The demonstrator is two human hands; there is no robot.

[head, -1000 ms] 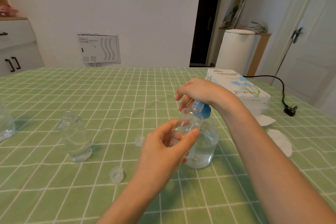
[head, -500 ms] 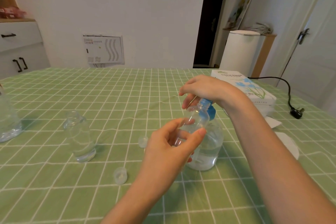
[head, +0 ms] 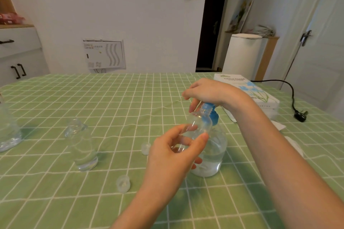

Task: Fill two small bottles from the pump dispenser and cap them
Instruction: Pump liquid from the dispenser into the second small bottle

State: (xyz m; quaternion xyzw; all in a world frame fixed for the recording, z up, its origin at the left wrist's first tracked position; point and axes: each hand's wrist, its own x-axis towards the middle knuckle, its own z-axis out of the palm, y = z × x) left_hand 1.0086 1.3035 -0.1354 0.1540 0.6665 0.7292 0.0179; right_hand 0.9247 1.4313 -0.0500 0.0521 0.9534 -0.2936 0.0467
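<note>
Fingers [head: 177, 130] and thumb of the left hand [head: 171, 158] wrap round a small clear bottle [head: 200, 123], held tilted in front of the pump dispenser [head: 212, 158] with its open mouth just under the blue pump head. Over that head the right hand [head: 206, 90] lies with its fingers bent down around it. Behind and to the right of the dispenser lies a white box [head: 247, 93] printed "TISSUE PAPER" with blue flowers; its smaller print is too blurred to read. Loose white tissues [head: 295, 148] lie right of the dispenser, and a black plug [head: 300, 116] farther right. Left of the dispenser stands a second small bottle [head: 81, 147], upright and uncapped. Two clear caps [head: 145, 148] [head: 123, 183] rest between it and the dispenser on the green checked cloth [head: 111, 102].
</note>
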